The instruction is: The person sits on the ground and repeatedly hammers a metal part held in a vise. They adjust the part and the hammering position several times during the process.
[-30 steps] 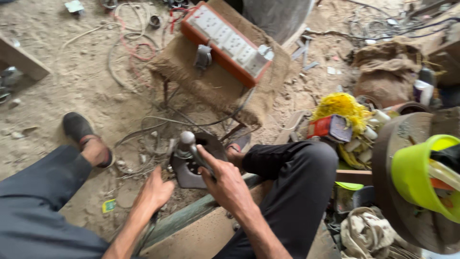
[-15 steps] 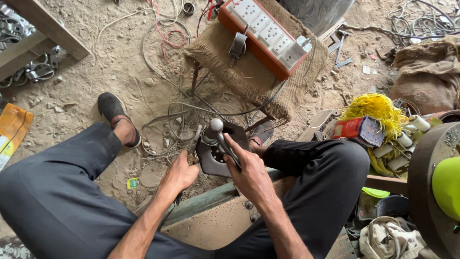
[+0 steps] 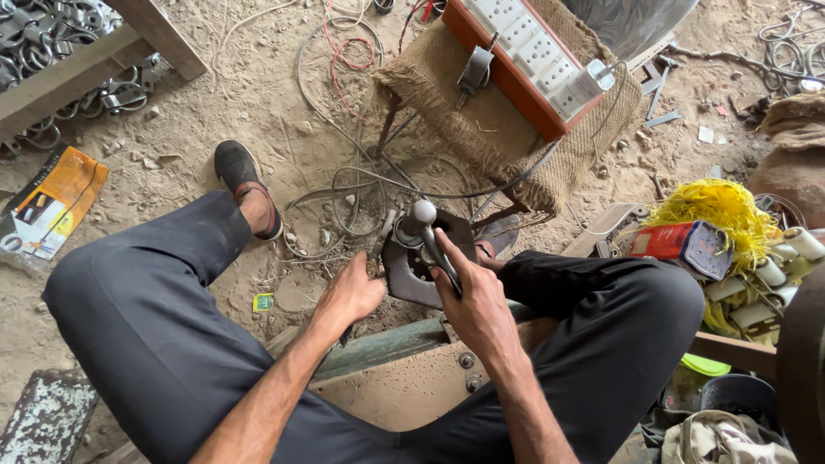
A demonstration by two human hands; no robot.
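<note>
View from above of a seated person at work on a dirt floor [image 3: 198, 112]. At the upper left corner, a wooden beam [image 3: 77, 73] lies across a heap of metal rings [image 3: 34, 34]; below it, near the left edge, lies a flat orange packet [image 3: 51, 202]. The person's dark shoe [image 3: 245, 185] rests on the dirt left of centre, beside a tangle of loose wires [image 3: 352, 172] that runs up to a stool covered in sacking [image 3: 507, 129]. On the stool sits an orange board with white sockets [image 3: 524, 51]. At the right edge lie a yellow bundle of fibre [image 3: 713, 210], a red box [image 3: 679, 245] and white rolls [image 3: 791, 249].

Between the knees, at the front end of a green metal bar [image 3: 387, 344], stands a dark metal part [image 3: 412, 266] with a grey lever [image 3: 430, 236] rising from it, topped by a round knob. The left hand [image 3: 352, 296] rests palm down against the left edge of the part, fingers curled narrow; whether they grasp anything cannot be told. The right hand [image 3: 473, 301] is wrapped about the lever's shaft below the knob, forearm reaching forward from the lap.
</note>
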